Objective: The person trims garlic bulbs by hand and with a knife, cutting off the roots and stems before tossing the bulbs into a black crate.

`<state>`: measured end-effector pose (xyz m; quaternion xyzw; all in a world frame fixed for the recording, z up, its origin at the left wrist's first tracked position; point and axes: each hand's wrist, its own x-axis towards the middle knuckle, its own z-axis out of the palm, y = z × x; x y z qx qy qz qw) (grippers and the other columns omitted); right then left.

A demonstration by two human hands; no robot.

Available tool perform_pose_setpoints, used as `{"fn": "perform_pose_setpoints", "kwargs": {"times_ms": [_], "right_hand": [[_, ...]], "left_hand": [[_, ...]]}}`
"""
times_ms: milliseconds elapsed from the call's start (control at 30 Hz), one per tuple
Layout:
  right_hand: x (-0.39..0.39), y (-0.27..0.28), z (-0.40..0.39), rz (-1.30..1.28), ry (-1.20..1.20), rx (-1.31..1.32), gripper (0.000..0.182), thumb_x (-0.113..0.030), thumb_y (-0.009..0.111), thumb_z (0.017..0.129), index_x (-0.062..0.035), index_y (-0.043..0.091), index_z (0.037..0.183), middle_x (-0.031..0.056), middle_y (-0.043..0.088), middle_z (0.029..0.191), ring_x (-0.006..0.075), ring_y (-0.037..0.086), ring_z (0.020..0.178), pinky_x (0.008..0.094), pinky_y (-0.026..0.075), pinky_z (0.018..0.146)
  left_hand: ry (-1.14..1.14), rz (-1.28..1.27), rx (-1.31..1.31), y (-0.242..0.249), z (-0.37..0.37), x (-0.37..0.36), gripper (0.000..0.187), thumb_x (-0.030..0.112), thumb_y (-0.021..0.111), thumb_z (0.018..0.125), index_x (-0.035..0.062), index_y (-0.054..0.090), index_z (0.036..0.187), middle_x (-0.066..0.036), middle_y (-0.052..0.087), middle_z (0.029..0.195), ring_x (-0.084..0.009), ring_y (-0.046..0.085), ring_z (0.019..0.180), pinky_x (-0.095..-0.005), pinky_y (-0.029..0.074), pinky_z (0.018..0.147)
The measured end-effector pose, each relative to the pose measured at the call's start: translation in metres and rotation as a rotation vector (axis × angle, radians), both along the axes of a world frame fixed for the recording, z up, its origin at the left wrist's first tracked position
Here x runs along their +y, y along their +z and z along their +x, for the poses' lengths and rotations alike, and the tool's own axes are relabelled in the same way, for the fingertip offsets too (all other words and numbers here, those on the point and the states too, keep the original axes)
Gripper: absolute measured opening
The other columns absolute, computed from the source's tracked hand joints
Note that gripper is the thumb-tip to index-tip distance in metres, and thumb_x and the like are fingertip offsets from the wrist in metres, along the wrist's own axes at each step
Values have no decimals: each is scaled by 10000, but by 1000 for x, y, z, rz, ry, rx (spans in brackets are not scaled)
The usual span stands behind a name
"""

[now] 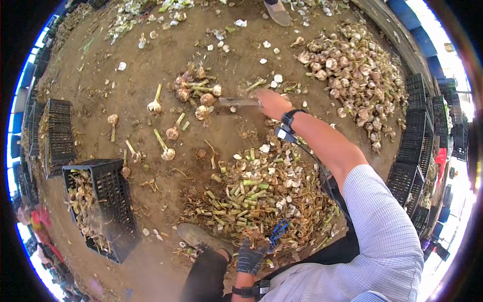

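Note:
My bare right hand (273, 104) is closed round a knife, stretched out over the dirt floor. The flat knife blade (239, 101) points left, toward a cluster of garlic bulbs (193, 88) with cut and long stems. Low in view, my left hand (251, 255) wears a grey glove and is near my body, its fingers curled by a brownish, papery clump; what they hold is not clear. Beside it lies a blue cord (278, 230). Just beyond is a heap of cut garlic stems and dry skins (251, 194). Single long-stemmed bulbs (168, 153) lie to the left.
A large pile of garlic bulbs (352, 70) is at upper right. A black crate (115, 196) of garlic lies tipped at left. More black crates (415, 131) line the right side. My shoe (198, 235) rests by the stem heap; another person's shoe (278, 14) is at the top.

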<state>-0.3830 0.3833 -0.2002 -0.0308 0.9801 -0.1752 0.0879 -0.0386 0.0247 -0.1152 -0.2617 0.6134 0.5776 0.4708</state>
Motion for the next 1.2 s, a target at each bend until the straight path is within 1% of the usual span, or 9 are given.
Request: {"fn": "perform_pose_setpoints", "kwargs": {"times_ms": [67, 200, 333, 500, 633, 700, 867, 1000, 1200], "right_hand": [[-11, -20, -18, 63, 90, -75, 285, -62, 640, 786, -18, 591, 1063, 161, 577, 1164, 354, 566, 1086, 448, 491, 908], [-30, -28, -20, 285, 184, -29, 290, -21, 626, 763, -25, 620, 1053, 151, 592, 1130, 325, 580, 1067, 433, 489, 914], [-33, -28, 0, 267, 252, 8, 265, -14, 580, 743, -6, 624, 1004, 174, 617, 1052, 321, 555, 1086, 399, 455, 947], [-30, -29, 20, 249, 224, -72, 193, -110, 632, 782, -22, 645, 953, 185, 629, 1071, 356, 599, 1025, 446, 498, 872], [-16, 12, 68, 60, -15, -191, 270, -232, 686, 798, -18, 625, 952, 209, 648, 995, 399, 612, 956, 481, 496, 834], [-3, 24, 82, 35, -139, -145, 299, -220, 682, 800, -14, 605, 1003, 209, 643, 989, 404, 612, 940, 487, 494, 833], [17, 18, 92, 42, -119, 54, 350, -189, 686, 810, -18, 572, 1093, 194, 580, 1172, 379, 588, 1032, 468, 493, 866], [1, 9, 62, -76, -7, 159, 298, -188, 700, 795, -33, 580, 1019, 169, 576, 1071, 379, 562, 1026, 471, 464, 889], [-25, -31, 26, 84, 15, -58, 224, -113, 648, 791, -23, 602, 990, 174, 599, 1072, 369, 621, 949, 476, 520, 807]], "left_hand": [[157, 66, -59, 21, -17, 6, 479, 189, 772, 799, -30, 586, 1183, -124, 678, 1059, -203, 642, 924, -361, 511, 838], [-233, -163, 202, 1, -4, -3, 544, 271, 787, 781, -29, 590, 1190, -181, 655, 1104, -275, 625, 1013, -384, 491, 890], [-129, -166, 192, -8, 18, 1, 655, 398, 783, 763, -24, 577, 1220, -240, 611, 1180, -349, 573, 1131, -393, 453, 966], [-330, -202, 271, -47, 60, 4, 440, 143, 721, 839, -10, 557, 1217, -75, 649, 1146, -160, 605, 996, -320, 495, 886], [-313, -121, 247, -35, 74, -10, 528, 263, 758, 806, -41, 576, 1197, -161, 650, 1147, -228, 611, 1019, -358, 488, 898], [-352, -135, 229, 34, 20, -1, 664, 366, 781, 772, -92, 563, 1200, -240, 627, 1171, -314, 604, 1082, -388, 470, 934], [-328, -178, 272, 32, 20, 6, 542, 273, 787, 778, -33, 601, 1185, -180, 651, 1130, -243, 618, 1004, -367, 492, 868], [-343, -180, 189, 46, 5, 15, 399, 158, 736, 846, 0, 591, 1182, -112, 661, 1116, -205, 618, 989, -341, 497, 868], [-370, -196, 243, 17, 11, 7, 388, 118, 723, 832, 8, 599, 1183, -109, 671, 1108, -213, 627, 991, -338, 498, 875]]}}
